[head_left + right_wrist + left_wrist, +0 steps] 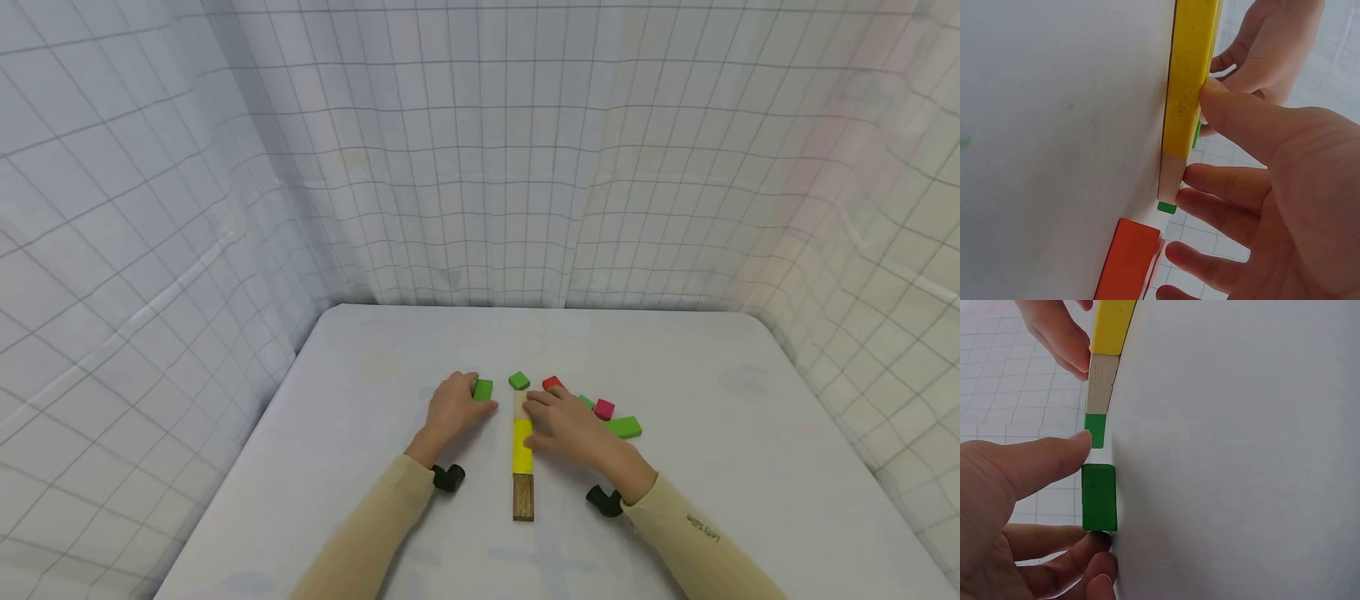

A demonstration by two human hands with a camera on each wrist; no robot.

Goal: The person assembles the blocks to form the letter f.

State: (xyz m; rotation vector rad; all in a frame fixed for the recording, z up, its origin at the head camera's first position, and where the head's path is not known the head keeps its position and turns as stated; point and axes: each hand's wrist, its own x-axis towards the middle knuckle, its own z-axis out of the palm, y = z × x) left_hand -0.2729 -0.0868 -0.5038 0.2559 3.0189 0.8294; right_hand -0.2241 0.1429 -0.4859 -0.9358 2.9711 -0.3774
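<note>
My left hand (454,406) is around a green block (482,390). In the left wrist view its fingertips touch one end of that green block (1099,497), while the thumb stands a little apart from the other end. My right hand (567,427) lies over a straight row of blocks. Its thumb touches the yellow block (1188,81), and two fingertips touch the pale wooden block (1172,178). A dark brown block (523,497) forms the row's near end. A small green block (519,381) sits just beyond the far end.
Right of the row lie a red block (552,383), partly hidden by my right hand, a pinkish-red cube (604,409) and a long green block (624,427). Black wrist devices (450,478) hang under both wrists. White gridded curtains (465,167) surround the white table (360,358).
</note>
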